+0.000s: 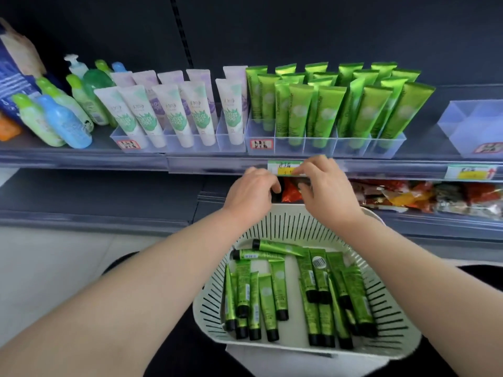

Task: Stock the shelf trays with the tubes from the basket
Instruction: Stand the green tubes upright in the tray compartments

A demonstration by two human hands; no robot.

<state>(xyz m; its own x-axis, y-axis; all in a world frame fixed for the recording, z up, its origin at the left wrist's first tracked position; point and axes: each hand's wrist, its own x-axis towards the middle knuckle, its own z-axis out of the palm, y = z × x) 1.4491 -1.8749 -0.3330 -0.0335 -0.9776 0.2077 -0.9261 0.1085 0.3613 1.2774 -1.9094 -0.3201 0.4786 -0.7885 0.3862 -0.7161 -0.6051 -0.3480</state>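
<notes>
Pinching with right hand (326, 189) the green-and-yellow price label (283, 168) on shelf rail (217, 166), handwriting illegible; left hand (249, 193) alongside, curled, grip unclear. Below: green tubes (279, 285) loose in white basket (299, 227). Above: more upright in clear tray (353, 148), lettered "Chamomile".

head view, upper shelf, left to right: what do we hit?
Blue pack → green and blue bottles → white tubes in a clear tray → green tubes in a divided tray → end tray, nothing visible in it.
</notes>
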